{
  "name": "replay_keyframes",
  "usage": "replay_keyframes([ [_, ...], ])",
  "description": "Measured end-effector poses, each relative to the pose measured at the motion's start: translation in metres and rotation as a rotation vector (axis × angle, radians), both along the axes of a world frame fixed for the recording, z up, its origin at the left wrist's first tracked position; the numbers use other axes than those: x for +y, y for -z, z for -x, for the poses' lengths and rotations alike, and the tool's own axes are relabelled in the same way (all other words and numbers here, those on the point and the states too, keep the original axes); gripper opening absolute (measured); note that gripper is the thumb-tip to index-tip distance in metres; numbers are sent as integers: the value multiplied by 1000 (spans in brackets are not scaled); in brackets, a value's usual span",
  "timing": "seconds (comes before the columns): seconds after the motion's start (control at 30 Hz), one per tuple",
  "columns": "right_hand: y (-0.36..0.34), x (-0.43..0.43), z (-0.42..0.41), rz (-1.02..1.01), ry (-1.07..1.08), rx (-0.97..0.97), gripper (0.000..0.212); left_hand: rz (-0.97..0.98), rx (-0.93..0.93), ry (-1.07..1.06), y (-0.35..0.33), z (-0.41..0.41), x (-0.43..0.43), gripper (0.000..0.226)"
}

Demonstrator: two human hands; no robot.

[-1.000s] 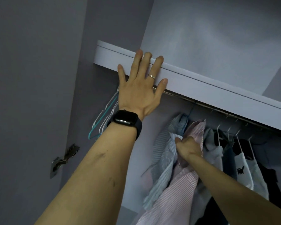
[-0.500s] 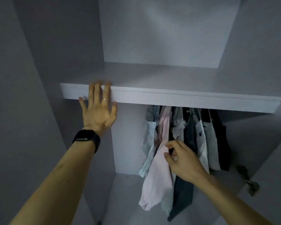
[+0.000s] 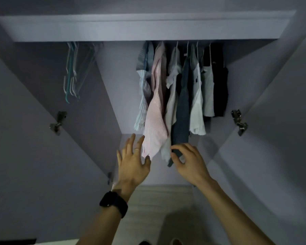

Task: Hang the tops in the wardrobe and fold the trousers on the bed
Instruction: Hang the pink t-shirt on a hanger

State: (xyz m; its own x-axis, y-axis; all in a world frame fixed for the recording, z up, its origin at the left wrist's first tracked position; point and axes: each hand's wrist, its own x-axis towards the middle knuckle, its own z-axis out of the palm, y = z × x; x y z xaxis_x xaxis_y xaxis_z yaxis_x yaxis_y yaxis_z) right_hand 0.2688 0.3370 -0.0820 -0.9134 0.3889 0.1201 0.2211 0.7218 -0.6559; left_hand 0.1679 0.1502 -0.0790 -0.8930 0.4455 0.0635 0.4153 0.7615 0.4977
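Several tops hang in a row under the wardrobe shelf (image 3: pixel 141 30): a striped pale blue shirt (image 3: pixel 142 96), a pink striped shirt (image 3: pixel 155 124), a dark blue top (image 3: pixel 181 121), a white top (image 3: pixel 197 110) and a black one (image 3: pixel 219 85). My left hand (image 3: pixel 132 165) is spread open just below the pink shirt's hem, its fingertips beside the fabric. My right hand (image 3: pixel 189 161) pinches the lower hem of the dark blue top between thumb and fingers.
A bunch of empty hangers (image 3: pixel 72 73) hangs at the left of the rail. Both wardrobe doors stand open, with hinges at left (image 3: pixel 57 122) and right (image 3: pixel 238 121). Pale floor (image 3: pixel 157 209) lies below the wardrobe.
My left hand came off the shelf edge and dropped to the pink shirt's hem. My right hand slid down from the shirts' middle to the dark blue top's hem. The view tilted down.
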Motion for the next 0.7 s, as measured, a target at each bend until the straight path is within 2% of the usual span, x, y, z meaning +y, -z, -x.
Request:
replay_keyframes([
  [0.17, 32, 3, -37, 18, 57, -58, 23, 89, -89, 64, 34, -25, 8, 72],
  [0.43, 48, 6, -80, -26, 265, -131, 23, 173, -154, 369, 61, -9, 35, 65],
  [0.5, 50, -1, -94, 0, 417, -184, 24, 157, -171, 492, 65, -7, 45, 64],
  [0.6, 53, -17, -115, -8, 609, -159, 21, 145, -200, 690, 70, -7, 59, 64],
  [0.7, 54, -47, -136, 9, 784, -182, 22, 214, -183, 914, 77, -13, 72, 64],
])
